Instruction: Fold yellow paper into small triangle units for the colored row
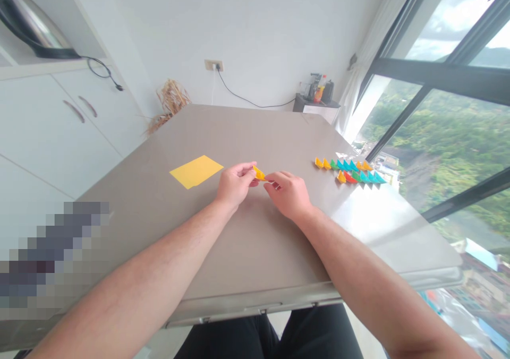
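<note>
A small folded piece of yellow paper (258, 173) is held between my two hands above the middle of the table. My left hand (236, 185) pinches its left side between thumb and fingers. At the right end, the fingertips of my right hand (290, 193) are closed on its tip. To the left of my hands, a flat stack or sheet of yellow paper (196, 172) lies on the table. Two rows of small folded paper boats (350, 171) in orange, green, blue and red stand at the right.
The grey-brown table (255, 130) has its near edge just before my lap. Large windows (438, 109) run along the right side. White cabinets (51, 120) stand at the left. A small stand (316, 107) with bottles is beyond the table's far right corner.
</note>
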`<state>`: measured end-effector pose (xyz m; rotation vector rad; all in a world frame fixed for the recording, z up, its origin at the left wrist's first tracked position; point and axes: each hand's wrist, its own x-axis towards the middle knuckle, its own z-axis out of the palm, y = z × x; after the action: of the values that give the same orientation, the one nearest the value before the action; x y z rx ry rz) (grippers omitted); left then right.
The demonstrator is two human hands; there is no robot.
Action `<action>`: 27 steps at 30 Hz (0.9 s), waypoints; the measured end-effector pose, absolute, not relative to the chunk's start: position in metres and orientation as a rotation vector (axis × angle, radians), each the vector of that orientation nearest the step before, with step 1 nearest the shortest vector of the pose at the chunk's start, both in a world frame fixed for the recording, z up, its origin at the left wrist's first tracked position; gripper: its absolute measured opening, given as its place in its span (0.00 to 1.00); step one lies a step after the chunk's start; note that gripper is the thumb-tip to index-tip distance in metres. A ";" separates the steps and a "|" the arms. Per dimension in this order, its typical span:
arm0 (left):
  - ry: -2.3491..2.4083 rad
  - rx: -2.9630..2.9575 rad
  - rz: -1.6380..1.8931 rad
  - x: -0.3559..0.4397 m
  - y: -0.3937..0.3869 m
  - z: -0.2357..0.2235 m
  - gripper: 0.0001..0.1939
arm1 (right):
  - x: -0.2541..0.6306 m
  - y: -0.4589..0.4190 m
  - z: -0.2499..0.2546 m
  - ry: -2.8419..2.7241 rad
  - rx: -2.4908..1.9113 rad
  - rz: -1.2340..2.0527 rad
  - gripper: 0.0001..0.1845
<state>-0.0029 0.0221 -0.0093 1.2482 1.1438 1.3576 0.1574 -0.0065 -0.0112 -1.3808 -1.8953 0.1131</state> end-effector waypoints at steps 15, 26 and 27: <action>1.251 1.327 1.168 -0.003 0.020 -0.007 0.30 | 0.231 0.032 0.022 -1.790 -1.657 -0.291 0.11; 1.273 1.408 1.122 -0.001 0.024 -0.014 0.27 | 0.303 0.061 -0.003 -1.936 -1.925 -0.445 0.13; 1.272 1.418 1.122 -0.002 0.025 -0.016 0.27 | 0.302 0.061 -0.004 -1.951 -1.931 -0.459 0.13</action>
<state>-0.0018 0.0247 -0.0156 1.4181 1.2723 1.1218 0.3021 0.0609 -0.0043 -1.9308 -1.9506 -0.4591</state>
